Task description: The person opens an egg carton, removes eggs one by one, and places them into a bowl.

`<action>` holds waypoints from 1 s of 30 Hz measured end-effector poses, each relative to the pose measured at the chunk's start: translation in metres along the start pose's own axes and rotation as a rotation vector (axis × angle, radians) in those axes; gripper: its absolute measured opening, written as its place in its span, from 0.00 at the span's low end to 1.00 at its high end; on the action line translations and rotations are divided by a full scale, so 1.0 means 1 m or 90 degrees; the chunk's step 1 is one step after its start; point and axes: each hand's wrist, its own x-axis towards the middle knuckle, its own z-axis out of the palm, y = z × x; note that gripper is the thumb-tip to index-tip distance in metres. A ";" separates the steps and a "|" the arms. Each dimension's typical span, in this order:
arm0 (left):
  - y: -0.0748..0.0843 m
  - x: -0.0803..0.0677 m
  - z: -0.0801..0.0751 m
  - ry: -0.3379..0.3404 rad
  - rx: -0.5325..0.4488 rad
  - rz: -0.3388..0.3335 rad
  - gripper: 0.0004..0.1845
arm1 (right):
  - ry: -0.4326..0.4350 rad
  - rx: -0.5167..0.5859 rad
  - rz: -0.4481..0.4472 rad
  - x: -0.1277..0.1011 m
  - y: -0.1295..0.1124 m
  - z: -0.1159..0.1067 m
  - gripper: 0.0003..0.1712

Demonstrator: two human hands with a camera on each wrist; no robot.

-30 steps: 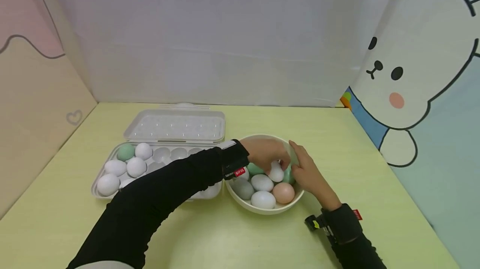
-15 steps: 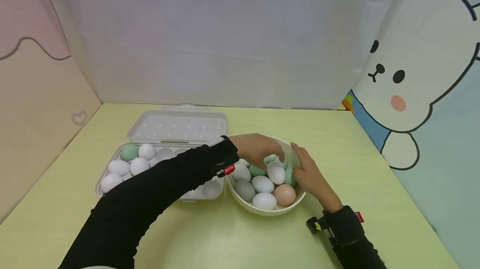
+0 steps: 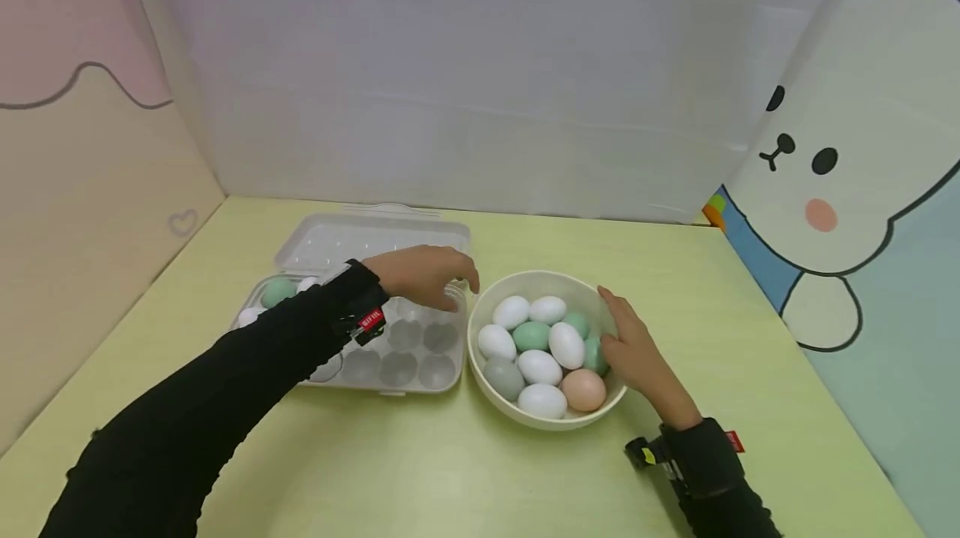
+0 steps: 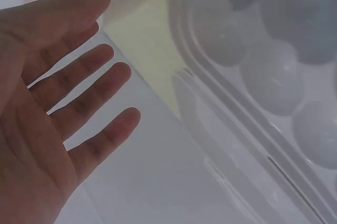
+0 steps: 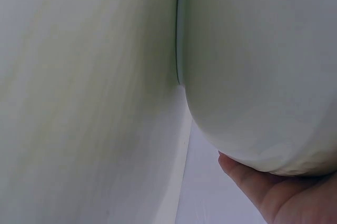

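Note:
My left hand is above the right part of the clear plastic egg carton, with nothing in it. In the left wrist view its fingers are extended and spread apart beside the carton's hollow cups. My right hand holds the right rim of a cream bowl, its thumb over the edge; in the right wrist view part of it shows against the bowl's outer wall. White, green and grey eggs and one brown egg fill the bowl.
The carton's lid lies folded back behind it. A green egg and white eggs sit in its left part, mostly hidden by the left sleeve. A pale screen stands along the back of the yellow table.
My left hand lets go of a white egg in the bowl and moves left, over the carton. The right hand stays on the bowl's rim. The head view shifts slightly.

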 end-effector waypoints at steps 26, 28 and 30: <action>-0.057 -0.126 0.036 -0.015 -0.109 -0.162 0.12 | -0.014 0.004 0.005 -0.005 0.002 -0.007 0.38; -0.051 -0.128 0.040 -0.027 -0.117 -0.168 0.12 | -0.012 0.004 0.004 -0.006 0.003 -0.008 0.38; -0.044 -0.129 0.043 -0.039 -0.120 -0.171 0.13 | -0.011 0.002 0.003 -0.007 0.003 -0.010 0.38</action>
